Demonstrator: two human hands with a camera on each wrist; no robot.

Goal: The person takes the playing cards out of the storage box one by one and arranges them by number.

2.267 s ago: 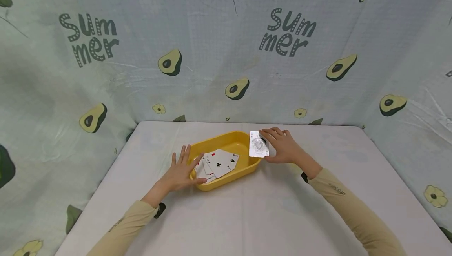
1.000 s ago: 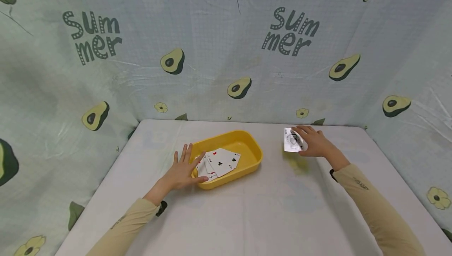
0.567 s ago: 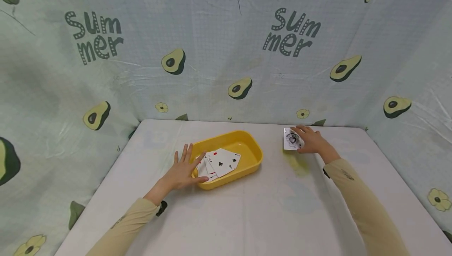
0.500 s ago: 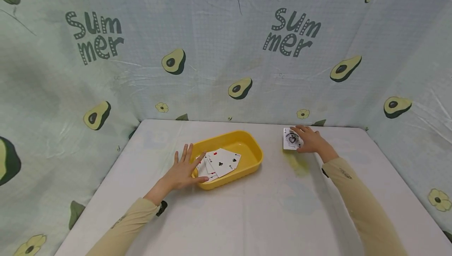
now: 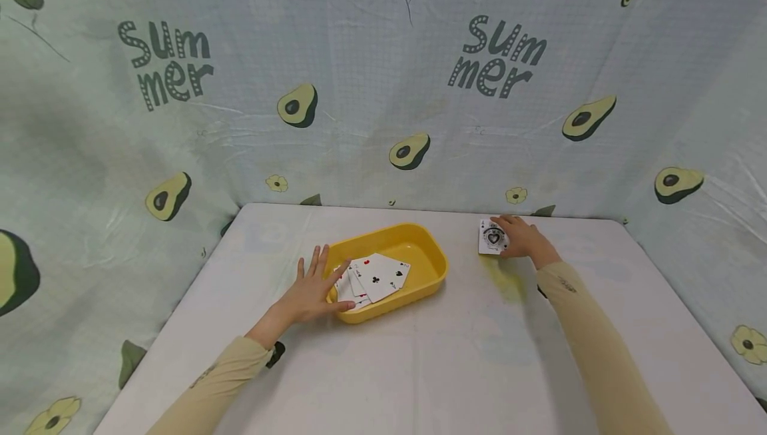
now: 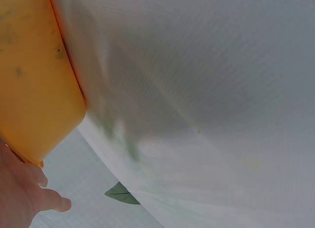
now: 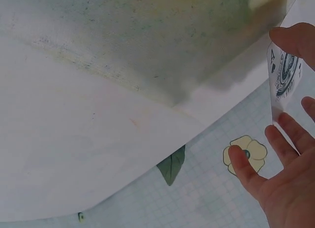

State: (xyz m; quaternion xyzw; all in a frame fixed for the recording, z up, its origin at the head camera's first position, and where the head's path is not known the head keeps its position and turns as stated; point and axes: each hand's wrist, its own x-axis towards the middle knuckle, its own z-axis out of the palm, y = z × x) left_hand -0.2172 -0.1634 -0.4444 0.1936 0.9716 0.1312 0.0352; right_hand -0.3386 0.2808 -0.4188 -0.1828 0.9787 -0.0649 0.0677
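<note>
In the head view, a yellow tray [image 5: 424,265] stands on the white table, with several playing cards [image 5: 379,276] fanned face up in its left part. My left hand [image 5: 307,294] lies with spread fingers against the tray's left end, thumb at the near rim. From below, the left wrist view shows the same hand [image 6: 22,191] beside the tray's side [image 6: 39,80]. Right of the tray, my right hand [image 5: 520,238] holds an ace of spades playing card [image 5: 492,238]. In the right wrist view, the card [image 7: 281,73] sits between the thumb and fingertips of that hand [image 7: 288,186].
The white table [image 5: 383,368] reaches back to a hanging cloth [image 5: 347,148] printed with avocados, flowers and lettering. The card is near the table's back edge. A yellowish patch [image 5: 506,282] shows on the tabletop just in front of it.
My right hand has carried the ace from the tray's right end to the right, over the table's back part, and lowered it slightly. The left hand and tray stay put.
</note>
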